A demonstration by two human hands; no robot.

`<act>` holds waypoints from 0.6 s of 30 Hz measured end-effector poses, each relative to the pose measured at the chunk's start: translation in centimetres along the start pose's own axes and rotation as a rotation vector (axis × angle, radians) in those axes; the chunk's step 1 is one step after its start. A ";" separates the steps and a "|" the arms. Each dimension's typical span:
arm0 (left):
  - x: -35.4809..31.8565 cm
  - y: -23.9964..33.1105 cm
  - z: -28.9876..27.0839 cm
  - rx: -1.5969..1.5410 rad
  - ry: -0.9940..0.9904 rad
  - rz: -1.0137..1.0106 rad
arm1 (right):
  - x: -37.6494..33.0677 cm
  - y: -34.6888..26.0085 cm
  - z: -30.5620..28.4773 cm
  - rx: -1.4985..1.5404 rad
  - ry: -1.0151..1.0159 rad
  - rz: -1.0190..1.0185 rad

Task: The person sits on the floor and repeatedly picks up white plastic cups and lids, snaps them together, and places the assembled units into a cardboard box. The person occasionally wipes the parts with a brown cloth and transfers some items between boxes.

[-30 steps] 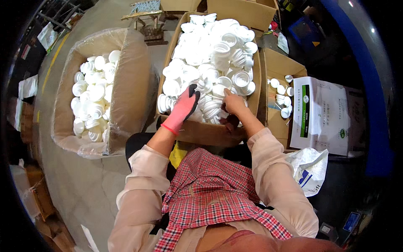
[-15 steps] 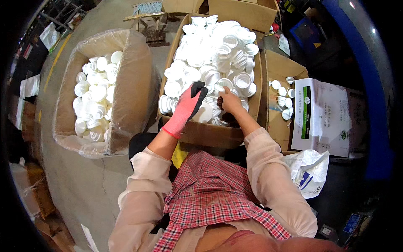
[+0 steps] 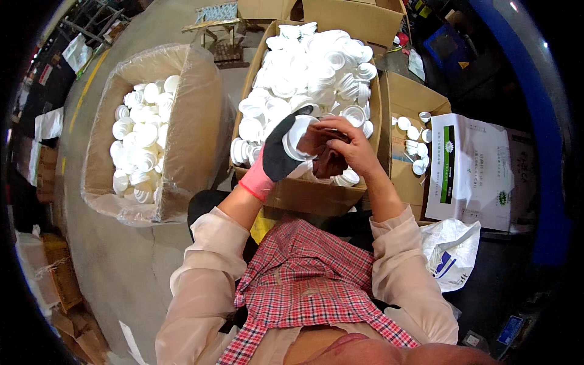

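Simply a round white cap (image 3: 296,140)

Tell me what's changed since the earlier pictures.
Your gloved left hand has turned and now grips a white cap; none was visibly held before. Your bare right hand has come off the pile to the cap's right edge. The middle box, left box and right box stayed put.

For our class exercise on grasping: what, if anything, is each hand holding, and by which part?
The gloved left hand holds a white plastic lid by its left edge; whether the right hand also holds it cannot be told.
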State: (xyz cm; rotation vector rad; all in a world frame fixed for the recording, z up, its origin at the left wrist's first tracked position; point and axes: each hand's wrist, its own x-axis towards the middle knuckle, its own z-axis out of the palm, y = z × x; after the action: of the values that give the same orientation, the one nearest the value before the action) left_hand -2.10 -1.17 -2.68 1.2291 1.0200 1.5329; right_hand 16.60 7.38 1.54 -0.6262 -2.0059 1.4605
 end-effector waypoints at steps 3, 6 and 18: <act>0.2 0.7 0.6 0.315 0.120 0.214 | -0.2 -0.8 0.5 -0.145 0.158 -0.159; 0.0 0.2 0.4 -0.238 0.034 -0.074 | -0.5 -3.2 2.6 -0.199 0.181 -0.242; -0.2 0.1 -0.1 -0.199 0.087 -0.128 | -1.5 -2.7 1.0 -0.669 0.048 -0.479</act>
State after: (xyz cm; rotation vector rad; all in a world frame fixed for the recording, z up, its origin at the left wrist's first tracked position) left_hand -2.15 -1.38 -2.60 0.9495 0.9572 1.5579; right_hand 16.88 4.93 3.58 -0.3817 -2.3878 0.4816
